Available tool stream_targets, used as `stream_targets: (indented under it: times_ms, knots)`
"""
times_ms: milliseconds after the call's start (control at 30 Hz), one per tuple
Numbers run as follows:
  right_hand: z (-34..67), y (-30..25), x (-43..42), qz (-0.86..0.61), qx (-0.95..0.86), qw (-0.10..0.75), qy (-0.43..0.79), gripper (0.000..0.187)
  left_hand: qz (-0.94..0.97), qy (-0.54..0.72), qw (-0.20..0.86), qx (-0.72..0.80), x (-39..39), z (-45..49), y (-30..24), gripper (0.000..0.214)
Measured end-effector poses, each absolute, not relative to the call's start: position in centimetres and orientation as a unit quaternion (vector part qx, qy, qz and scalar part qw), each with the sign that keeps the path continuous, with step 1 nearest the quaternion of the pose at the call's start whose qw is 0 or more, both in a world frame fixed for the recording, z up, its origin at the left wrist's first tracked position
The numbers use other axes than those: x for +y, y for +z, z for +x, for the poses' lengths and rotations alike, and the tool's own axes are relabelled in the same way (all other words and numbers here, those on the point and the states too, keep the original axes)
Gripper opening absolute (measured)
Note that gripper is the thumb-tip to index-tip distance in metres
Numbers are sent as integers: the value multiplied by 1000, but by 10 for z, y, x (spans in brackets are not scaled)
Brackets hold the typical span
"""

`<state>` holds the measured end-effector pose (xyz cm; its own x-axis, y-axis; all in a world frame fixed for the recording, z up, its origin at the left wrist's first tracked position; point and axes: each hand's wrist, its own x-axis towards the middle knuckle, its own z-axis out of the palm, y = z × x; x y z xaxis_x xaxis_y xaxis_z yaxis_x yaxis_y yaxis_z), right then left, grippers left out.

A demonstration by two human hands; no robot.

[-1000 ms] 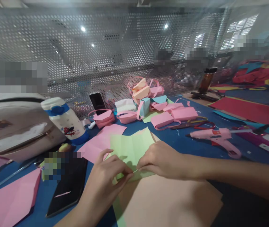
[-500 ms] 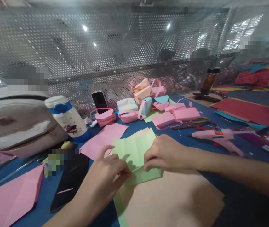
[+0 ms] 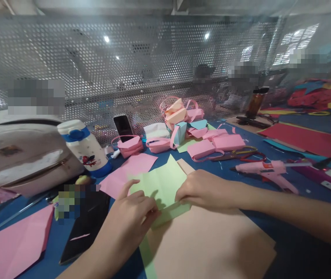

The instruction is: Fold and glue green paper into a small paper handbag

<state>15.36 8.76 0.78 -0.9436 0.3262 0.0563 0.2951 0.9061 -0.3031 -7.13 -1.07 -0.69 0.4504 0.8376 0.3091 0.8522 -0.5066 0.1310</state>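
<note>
A light green sheet of paper [image 3: 159, 186] with crease lines lies in front of me, its near edge folded up into a narrow strip. My left hand [image 3: 138, 211] pinches that fold at its left end, with the index finger raised over the sheet. At the right side of the same fold, my right hand [image 3: 203, 190] is closed on the paper, fingers curled. Beneath the green sheet rests a stack of peach paper [image 3: 212, 240], with another green edge showing at its left.
Pink paper bags [image 3: 202, 149] are grouped at the back. On the right lie a pink glue gun [image 3: 266, 169] and scissors [image 3: 249, 154]. At left are a white bottle [image 3: 85, 149], a backpack [image 3: 23, 155], a black phone-like slab [image 3: 85, 232] and pink paper [image 3: 17, 240].
The green sheet has turned slightly, and its near edge stands up more as a folded strip. Its top corner has shifted left. Both hands stay on the fold.
</note>
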Motion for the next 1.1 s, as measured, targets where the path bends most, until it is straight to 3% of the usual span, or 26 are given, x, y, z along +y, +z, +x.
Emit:
stream_targets:
  times_ms: [267,567,900,1100]
  knots:
    - [141,-14,65,-165,-979,26,114,15,-859,-95,0,-503,-14,-58,-29,14]
    - [151,11,69,-193,-972,-71,114,8,-838,-11,-71,-541,-10,-64,-13,13]
    - [151,8,72,-177,-975,-26,132,9,-845,-35,-125,-518,-6,-72,-14,14]
    - [151,14,73,-209,-963,-31,165,32,-859,-96,-129,-487,-2,-81,-9,11]
